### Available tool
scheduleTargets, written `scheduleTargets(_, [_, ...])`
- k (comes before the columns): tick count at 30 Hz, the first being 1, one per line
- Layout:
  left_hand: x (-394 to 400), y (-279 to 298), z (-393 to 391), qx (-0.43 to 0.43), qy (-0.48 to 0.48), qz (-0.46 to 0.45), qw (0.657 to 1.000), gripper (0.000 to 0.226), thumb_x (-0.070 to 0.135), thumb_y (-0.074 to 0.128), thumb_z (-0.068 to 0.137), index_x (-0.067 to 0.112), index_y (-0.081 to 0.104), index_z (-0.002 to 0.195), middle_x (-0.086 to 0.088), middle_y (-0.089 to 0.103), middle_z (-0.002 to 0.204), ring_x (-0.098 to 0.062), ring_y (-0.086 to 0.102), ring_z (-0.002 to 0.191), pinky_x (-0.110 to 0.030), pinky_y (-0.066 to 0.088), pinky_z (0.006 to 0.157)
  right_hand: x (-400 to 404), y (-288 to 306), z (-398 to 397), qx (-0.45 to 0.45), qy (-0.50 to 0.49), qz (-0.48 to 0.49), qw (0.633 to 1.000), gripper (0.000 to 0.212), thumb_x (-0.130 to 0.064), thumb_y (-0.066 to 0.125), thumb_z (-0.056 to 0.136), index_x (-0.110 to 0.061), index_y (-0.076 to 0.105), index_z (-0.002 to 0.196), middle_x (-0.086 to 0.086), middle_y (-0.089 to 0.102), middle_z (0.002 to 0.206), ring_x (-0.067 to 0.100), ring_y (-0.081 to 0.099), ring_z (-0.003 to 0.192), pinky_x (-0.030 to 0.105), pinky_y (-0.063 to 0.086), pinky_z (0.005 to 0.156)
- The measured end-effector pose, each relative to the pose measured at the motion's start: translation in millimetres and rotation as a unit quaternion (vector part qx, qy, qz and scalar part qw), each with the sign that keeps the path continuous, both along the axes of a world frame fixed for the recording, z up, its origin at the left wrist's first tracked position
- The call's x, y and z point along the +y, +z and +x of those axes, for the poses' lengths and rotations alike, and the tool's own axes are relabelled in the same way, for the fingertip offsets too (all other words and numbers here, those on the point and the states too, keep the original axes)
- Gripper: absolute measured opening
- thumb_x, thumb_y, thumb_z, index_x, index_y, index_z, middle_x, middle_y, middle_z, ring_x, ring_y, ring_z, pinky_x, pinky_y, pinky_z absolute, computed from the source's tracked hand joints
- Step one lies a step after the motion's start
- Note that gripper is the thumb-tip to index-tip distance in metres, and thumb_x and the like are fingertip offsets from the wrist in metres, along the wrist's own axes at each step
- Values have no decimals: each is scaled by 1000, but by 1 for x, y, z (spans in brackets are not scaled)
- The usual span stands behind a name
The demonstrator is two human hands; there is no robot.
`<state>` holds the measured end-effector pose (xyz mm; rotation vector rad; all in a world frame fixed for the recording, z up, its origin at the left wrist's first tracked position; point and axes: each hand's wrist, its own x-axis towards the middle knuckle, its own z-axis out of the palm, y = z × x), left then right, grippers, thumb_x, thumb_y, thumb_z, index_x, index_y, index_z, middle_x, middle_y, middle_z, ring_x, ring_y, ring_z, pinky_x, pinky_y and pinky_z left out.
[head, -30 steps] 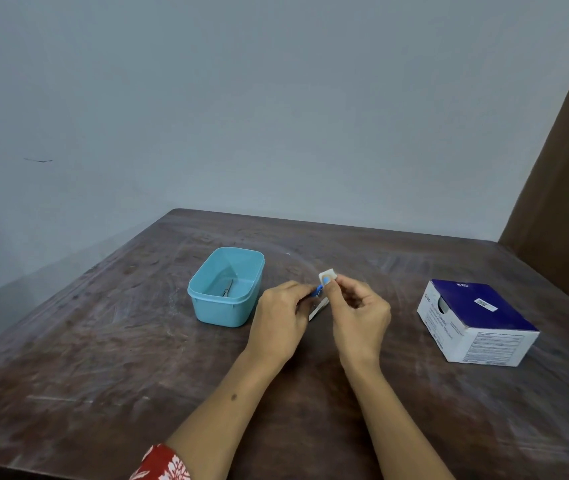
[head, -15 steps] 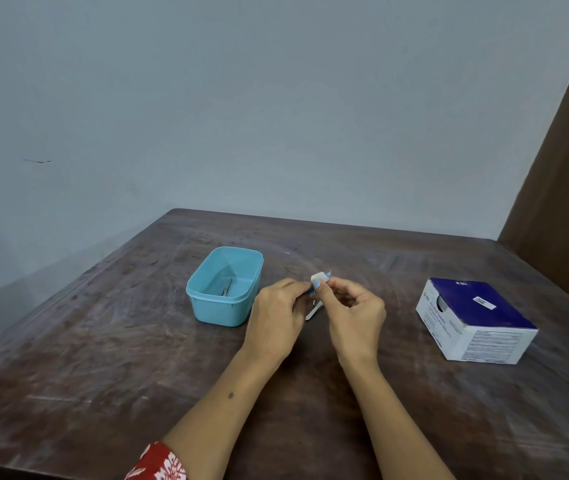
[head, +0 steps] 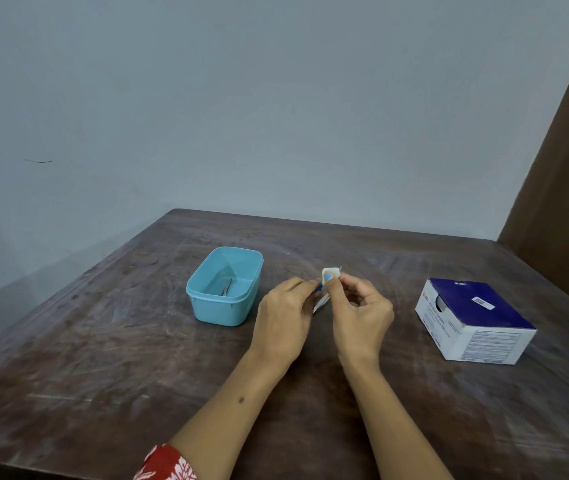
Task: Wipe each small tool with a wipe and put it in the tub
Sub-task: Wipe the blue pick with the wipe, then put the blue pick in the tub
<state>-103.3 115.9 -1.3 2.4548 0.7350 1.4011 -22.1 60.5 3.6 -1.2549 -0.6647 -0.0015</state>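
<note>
Light is soft and even, fairly dim — no hard source visible. Wall (head: 276, 98) reads flat grey-blue, darkening slightly toward the corners. Worktop (head: 103, 358) shows a dull sheen on its scuffed surface, no real glare. Shadows are faint: a soft one under the tub (head: 224, 285) and beside the box (head: 473, 320). Wide-angle lens bends the edges. Fine detail is soft — box print is unreadable.

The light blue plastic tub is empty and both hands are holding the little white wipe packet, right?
Not quite. The light blue plastic tub is not empty: the head view shows a small metal tool lying inside. The left hand and right hand do hold the little white wipe packet.
</note>
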Motion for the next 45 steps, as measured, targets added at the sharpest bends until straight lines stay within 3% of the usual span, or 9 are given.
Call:
scheduleTargets(10, [2, -5, 1, 9, 3, 24, 1000, 27, 5, 70, 79, 7, 68, 106, -7, 70, 86, -18, 66, 73, -27, 55, 65, 1, 1, 2, 3, -39, 13, 999, 11, -24, 70, 82, -32, 65, 75, 0, 67, 77, 6, 59, 66, 20, 47, 64])
scheduleTargets(17, [3, 2, -5, -37, 15, 37, 999, 19, 11, 68, 81, 6, 70, 100, -5, 67, 86, -17, 63, 66, -31, 54, 61, -1, -8, 19, 17, -175, 30, 984, 10, -35, 55, 89, -27, 61, 91, -3, 64, 85, 20, 60, 83, 40, 51, 74])
scheduleTargets(23, [20, 67, -36, -156, 81, -118, 977, 17, 9, 69, 81, 8, 70, 97, -5, 74, 81, -20, 68, 73, -29, 53, 74, 5, -21, 23, 43, -160, -54, 985, 13, -30, 60, 89, -18, 64, 89, 3, 64, 79, 25, 61, 74, 44, 50, 72])
scheduleTargets(28, [63, 95, -52, 54, 185, -232, 954, 8, 7, 74, 75, 2, 69, 78, -12, 70, 72, -20, 65, 71, -28, 51, 67, 3, -19, 29, 90, -134, -86, 983, 18, -24, 61, 89, -7, 66, 92, 0, 61, 81, 16, 55, 73, 27, 40, 72])
scheduleTargets(34, [75, 83, -40, 260, 245, -294, 887, 18, 9, 75, 73, 2, 59, 69, -13, 67, 73, -23, 66, 65, -30, 56, 57, 3, -20, 31, 74, -99, -136, 983, 20, -25, 62, 88, -7, 67, 88, 1, 62, 76, 17, 57, 73, 24, 38, 71])
scheduleTargets(38, [71, 75, -32, 293, 257, -278, 878, 31, 5, 69, 76, 7, 42, 63, -13, 60, 90, -26, 62, 86, -27, 48, 61, 4, -21, 32, 75, -93, -144, 982, 20, -29, 62, 88, -9, 67, 88, -1, 62, 74, 17, 58, 74, 26, 40, 73])
scheduleTargets(41, [68, 73, -32, 310, 248, -275, 876, 18, 1, 60, 79, 6, 45, 69, -15, 62, 101, -26, 60, 83, -28, 46, 61, 4, -20, 32, 77, -94, -143, 982, 19, -30, 63, 87, -11, 67, 86, -3, 60, 72, 15, 56, 70, 24, 38, 71])
scheduleTargets(43, [65, 76, -34, 308, 250, -258, 881, 8, -3, 58, 78, 3, 53, 77, -17, 63, 96, -28, 63, 85, -31, 49, 64, 4, -19, 32, 74, -86, -139, 984, 17, -30, 65, 86, -13, 68, 85, -5, 59, 69, 10, 55, 65, 23, 38, 70])
scheduleTargets(45, [57, 79, -33, 278, 257, -191, 906, 22, -8, 53, 78, 6, 44, 63, -17, 57, 78, -29, 57, 73, -33, 45, 61, 5, -19, 34, 74, -72, -136, 985, 14, -27, 67, 84, -13, 69, 84, -8, 58, 66, 3, 53, 63, 23, 40, 70])
